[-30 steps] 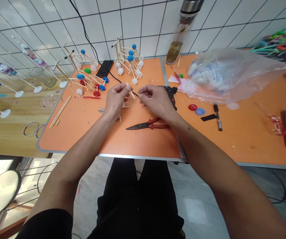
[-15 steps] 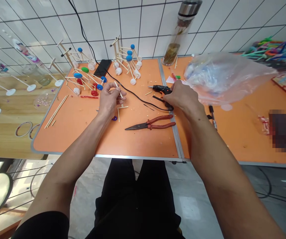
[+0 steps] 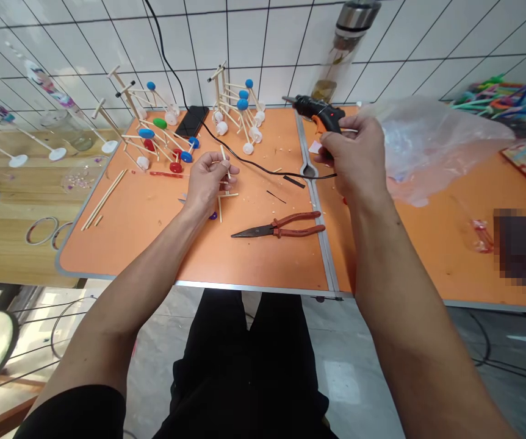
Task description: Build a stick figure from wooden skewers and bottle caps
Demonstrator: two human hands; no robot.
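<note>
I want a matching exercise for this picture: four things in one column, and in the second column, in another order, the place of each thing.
Things:
1. hot glue gun
2. wooden stick
3. long-nose pliers
4. black smartphone

Places:
A. on the orange table, near its front edge
B. in the right hand
C. at the back edge of the table
D. in the left hand

Right pairs: 1-B, 2-D, 3-A, 4-C.

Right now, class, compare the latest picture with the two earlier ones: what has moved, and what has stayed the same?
The right hand went from the middle of the table to the hot glue gun, took hold of it and lifted it, nozzle pointing left. The left hand still holds the wooden stick, and the red-handled pliers stayed put.
</note>
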